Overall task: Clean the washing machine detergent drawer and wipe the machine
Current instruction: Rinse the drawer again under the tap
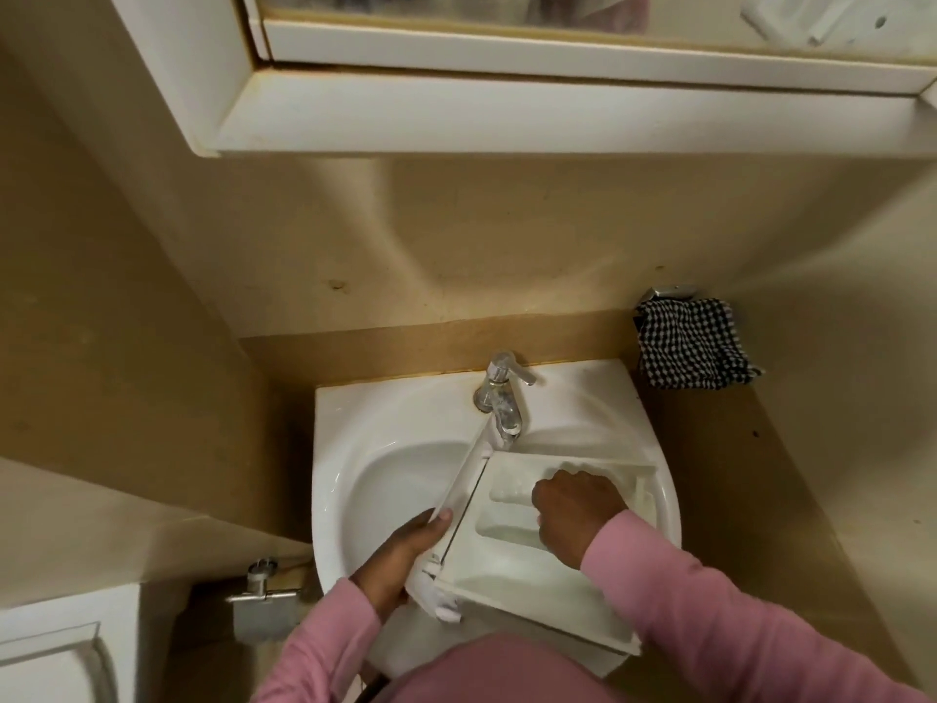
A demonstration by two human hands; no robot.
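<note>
A white detergent drawer [512, 586] lies across the right half of a white sink [355, 449], its front panel pointing up toward the chrome tap [499, 398]. My left hand [400, 555] grips the drawer's front panel from the left side. My right hand [573, 504] is inside the drawer's compartments, fingers curled down against the plastic; what they hold, if anything, is hidden. Both arms wear pink sleeves. The washing machine is not in view.
A black-and-white checked cloth [689, 347] hangs from a wall hook at the right of the sink. A white mirror cabinet [507, 104] juts out overhead. A metal valve [261, 586] sits low on the left wall. Beige walls close in on both sides.
</note>
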